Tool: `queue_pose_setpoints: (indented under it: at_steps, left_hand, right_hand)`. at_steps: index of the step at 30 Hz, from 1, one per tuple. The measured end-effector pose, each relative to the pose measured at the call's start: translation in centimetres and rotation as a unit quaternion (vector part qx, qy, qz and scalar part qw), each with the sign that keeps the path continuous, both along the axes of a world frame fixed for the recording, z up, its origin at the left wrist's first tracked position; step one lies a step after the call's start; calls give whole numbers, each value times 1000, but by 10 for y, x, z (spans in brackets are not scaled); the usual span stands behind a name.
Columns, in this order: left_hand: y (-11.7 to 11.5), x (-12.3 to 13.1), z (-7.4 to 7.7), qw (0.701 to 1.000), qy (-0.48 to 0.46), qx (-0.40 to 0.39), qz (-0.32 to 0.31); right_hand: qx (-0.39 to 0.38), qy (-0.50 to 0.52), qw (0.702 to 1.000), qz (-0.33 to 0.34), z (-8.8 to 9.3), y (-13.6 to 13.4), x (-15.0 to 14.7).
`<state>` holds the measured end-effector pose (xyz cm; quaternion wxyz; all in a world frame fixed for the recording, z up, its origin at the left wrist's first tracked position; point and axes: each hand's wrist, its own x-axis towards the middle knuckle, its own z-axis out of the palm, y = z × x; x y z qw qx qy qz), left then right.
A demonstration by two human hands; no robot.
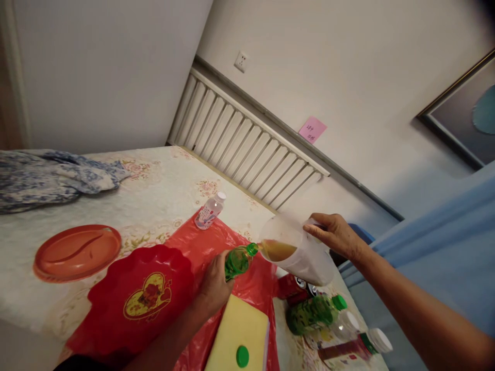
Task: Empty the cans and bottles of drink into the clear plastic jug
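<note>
The left hand [214, 286] covers most of the green bottle [236, 260]. At 2 o'clock the framed picture [460, 116] runs off the edge. The writing on the pink note [312, 129] is too small to read. The blue cloth [50, 178] is cut off at 9 o'clock.

Soft, even indoor light, no hard shadows. Frame tilted w/ wide-angle bend at edges; forearm at lower right slightly blurred, colours warm.

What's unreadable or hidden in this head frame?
- Pink sticky note: writing too small to read.
- Green bottle: lower body hidden by the left hand.
- Red cans: mostly hidden behind the clear jug, held by the right hand.
- Yellow box: cut off by the bottom edge.
</note>
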<state>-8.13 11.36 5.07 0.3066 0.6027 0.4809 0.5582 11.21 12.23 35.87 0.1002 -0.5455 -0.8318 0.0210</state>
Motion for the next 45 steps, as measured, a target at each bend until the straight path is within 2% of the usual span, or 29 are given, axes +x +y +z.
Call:
queue_pose_setpoints:
  at_steps: [10,16,19,23,27,36,45]
  left_hand:
    - [1,0,-3,1000,-10,11,-4]
    - [1,-2,0,1000,5,0,7]
    - [0,-2,2,1000,9,-8,10]
    - [0,-1,2,1000,11,-1,15]
    - [-1,-2,3,1000,20,3,13]
    - [-4,-5,11,999,35,-16,17]
    - [-4,-5,13,999,39,-16,18]
  right_hand:
    - [-11,29,999,-7,-4,-1,1]
    - [-42,158,985,-61,-23,-1,17]
    - [-68,290,950,-97,-38,2,31]
    - [-63,451,881,-130,-61,5,42]
    - [-43,543,823,-161,-90,6,41]
    - [13,627,755,-190,-161,16,30]
    - [34,675,714,-181,-195,16,16]
